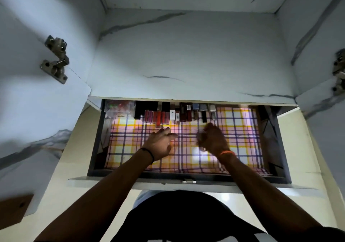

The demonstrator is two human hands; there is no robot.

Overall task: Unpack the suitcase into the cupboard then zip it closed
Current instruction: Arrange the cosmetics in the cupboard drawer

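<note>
Checked cloth [240, 129] lines drawer; shiny metal hinge [56, 58].

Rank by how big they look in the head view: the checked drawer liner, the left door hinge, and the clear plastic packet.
1. Checked pink, yellow and purple cloth liner.
2. Clear plastic packet in the drawer's back left corner.
3. Metal hinge on the left door; close to the packet, and nearer the camera, so unsure.

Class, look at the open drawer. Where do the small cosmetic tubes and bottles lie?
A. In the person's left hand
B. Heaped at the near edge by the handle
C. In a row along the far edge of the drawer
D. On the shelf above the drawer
C: the cosmetic tubes and bottles line the far edge of the drawer, on the checked cloth.
</note>
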